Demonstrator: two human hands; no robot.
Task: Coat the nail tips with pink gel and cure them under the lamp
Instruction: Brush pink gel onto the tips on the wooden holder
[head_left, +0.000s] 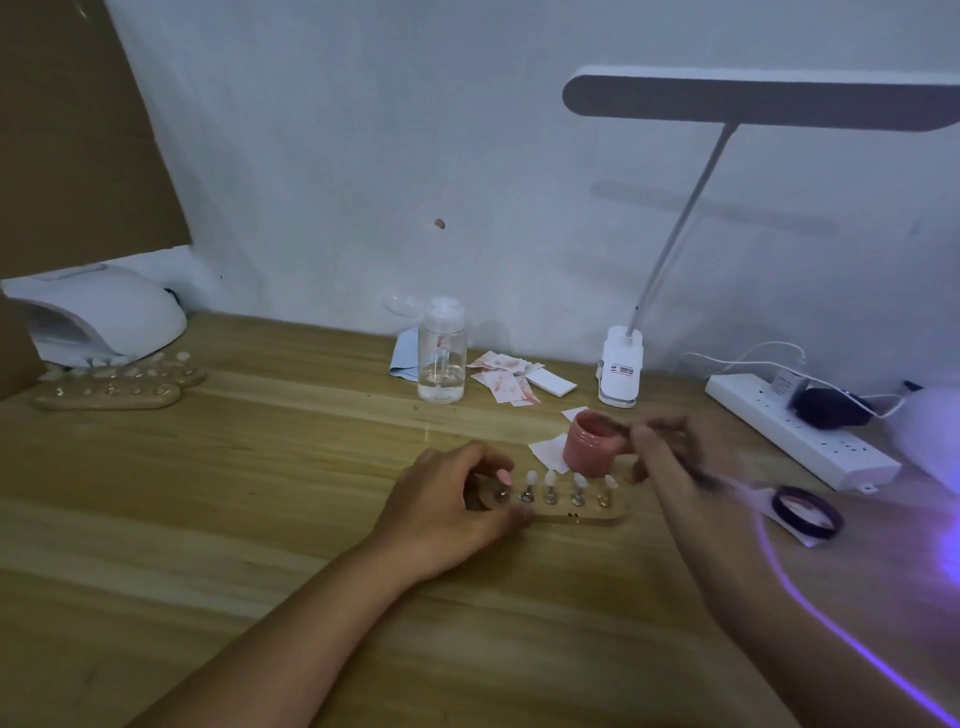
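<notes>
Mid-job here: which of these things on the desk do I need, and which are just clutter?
In the job: left hand gripping the wooden holder, its nail tips, pink gel jar, right hand pinching a blurred brush, curing lamp.
Lying about: clear bottle, stained wipes, desk lamp, power strip, blue cloth.

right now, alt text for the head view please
The left hand grips a wooden holder with a row of nail tips, while the blurred right hand holds a brush at an open pink gel jar. A white curing lamp sits far left.
</notes>
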